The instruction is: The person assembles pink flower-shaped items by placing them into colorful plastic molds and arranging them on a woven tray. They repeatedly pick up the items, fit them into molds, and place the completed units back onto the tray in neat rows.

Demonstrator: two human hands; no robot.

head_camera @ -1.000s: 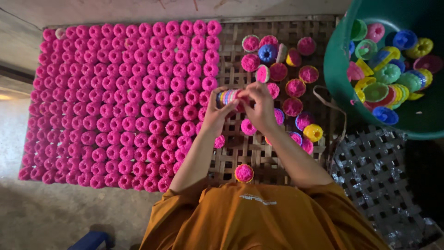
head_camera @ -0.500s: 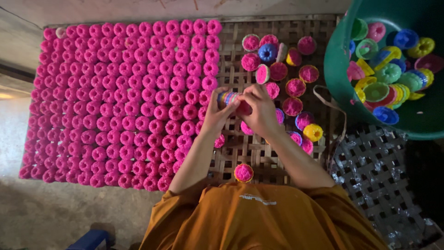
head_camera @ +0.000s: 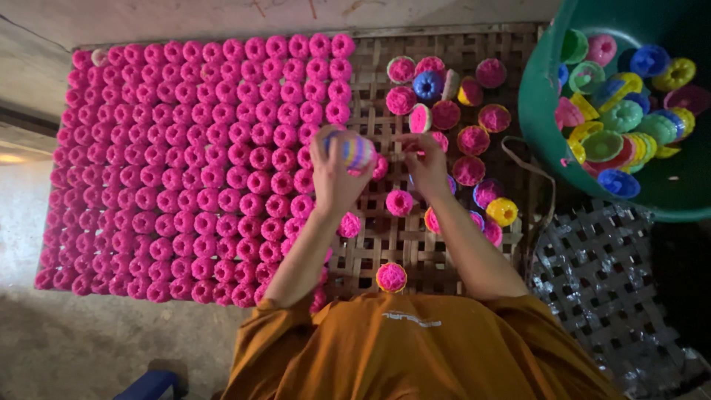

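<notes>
My hands had been pressed together over the small striped mould point(head_camera: 352, 150). Since then my right hand point(head_camera: 428, 164) drew away toward three o'clock and let go, leaving the mould in the grip of my left hand point(head_camera: 335, 174) alone, tilted up.

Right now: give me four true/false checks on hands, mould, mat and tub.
1. The left hand holds a striped mould. True.
2. The right hand is inside the green tub. False: it is over the woven mat.
3. The pink pieces stand in rows on the left. True.
4. The tub holds only pink moulds. False: the moulds in it are yellow, blue, green and pink.
</notes>
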